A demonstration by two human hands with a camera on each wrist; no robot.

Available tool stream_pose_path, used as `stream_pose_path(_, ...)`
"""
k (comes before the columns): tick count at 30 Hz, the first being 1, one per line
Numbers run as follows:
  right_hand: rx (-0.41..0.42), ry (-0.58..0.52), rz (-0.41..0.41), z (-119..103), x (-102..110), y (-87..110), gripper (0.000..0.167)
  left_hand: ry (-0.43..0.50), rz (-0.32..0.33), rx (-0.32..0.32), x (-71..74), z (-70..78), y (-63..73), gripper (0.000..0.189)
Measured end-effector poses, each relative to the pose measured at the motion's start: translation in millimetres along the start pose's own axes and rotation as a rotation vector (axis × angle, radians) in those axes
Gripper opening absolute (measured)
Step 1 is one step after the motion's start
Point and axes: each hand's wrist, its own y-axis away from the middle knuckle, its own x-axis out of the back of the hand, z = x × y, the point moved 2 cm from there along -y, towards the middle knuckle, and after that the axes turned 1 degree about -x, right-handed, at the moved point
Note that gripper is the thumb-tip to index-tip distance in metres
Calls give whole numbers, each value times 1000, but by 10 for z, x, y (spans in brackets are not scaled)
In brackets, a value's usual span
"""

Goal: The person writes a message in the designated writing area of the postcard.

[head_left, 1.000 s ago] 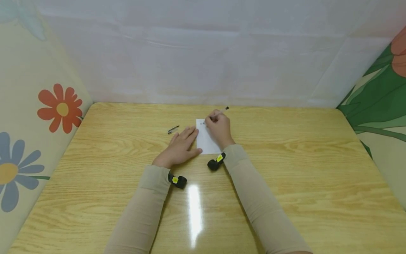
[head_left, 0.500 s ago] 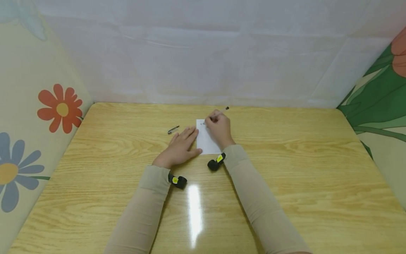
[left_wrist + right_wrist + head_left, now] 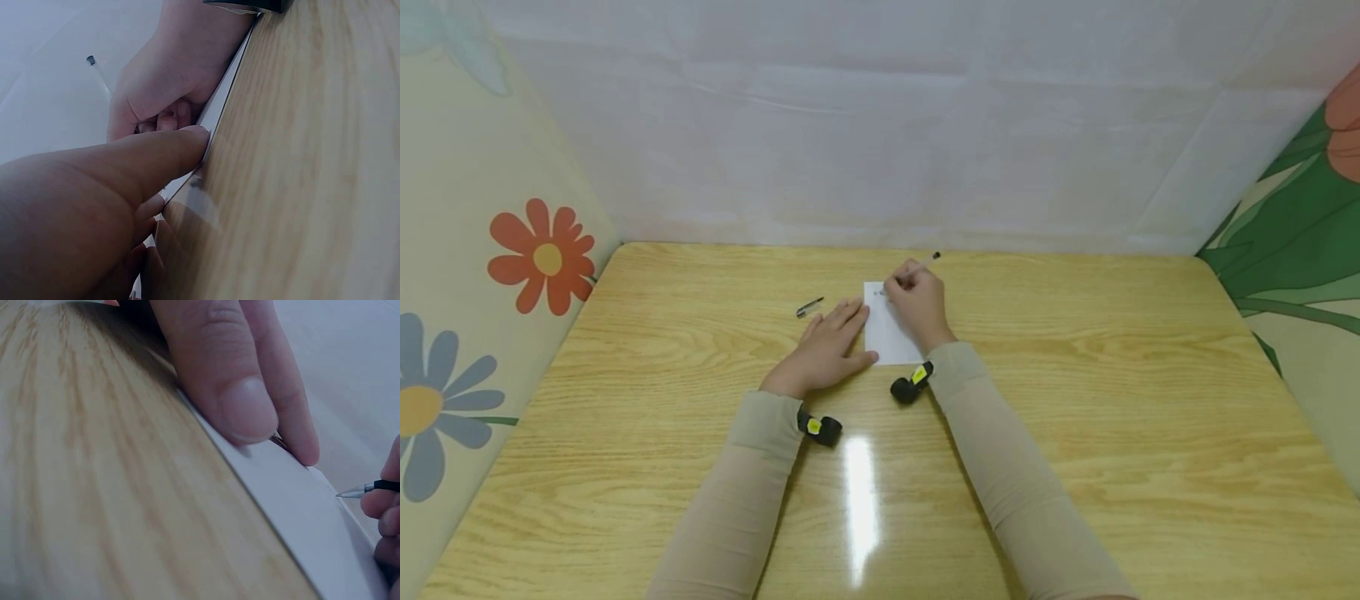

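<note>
A small white sheet of paper (image 3: 891, 335) lies on the wooden table, with a few small dark marks near its top left corner. My right hand (image 3: 919, 304) pinches a pen (image 3: 928, 259) with a clear barrel and dark end, slanted up to the right over the paper. In the right wrist view the pen's metal tip (image 3: 351, 492) is at the paper's surface. My left hand (image 3: 825, 348) rests flat with fingers spread, its thumb and index fingertip on the paper's left part. Beyond its fingers lies a pen cap (image 3: 810, 307) with a dark clip.
The wooden table (image 3: 1112, 400) spreads around both arms. A white backdrop (image 3: 880, 142) stands at its far edge, with flower-printed panels at left and right. Each wrist carries a small black camera, such as the left wrist's camera (image 3: 827, 430).
Both hands, the paper and the cap keep their places. The far end of the pen has shifted by a hair at most.
</note>
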Motion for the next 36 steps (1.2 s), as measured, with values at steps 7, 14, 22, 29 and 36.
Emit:
stream_pose_path(7, 8, 0, 9, -5, 3, 0, 15, 1, 1, 1, 3, 5, 3, 79)
stream_pose_path(14, 12, 3, 28, -8, 7, 8, 16, -1, 1, -3, 2, 5, 7, 79)
stream_pose_path(22, 1, 16, 41, -15, 9, 4, 17, -1, 9, -7, 1, -4, 6, 79)
stream_pose_path(29, 4, -25, 144, 16, 23, -10, 12, 3, 8, -3, 8, 0, 3, 79)
stream_pose_path(36, -26, -97, 196, -6, 64, 17, 10, 1, -1, -4, 7, 4, 5, 79)
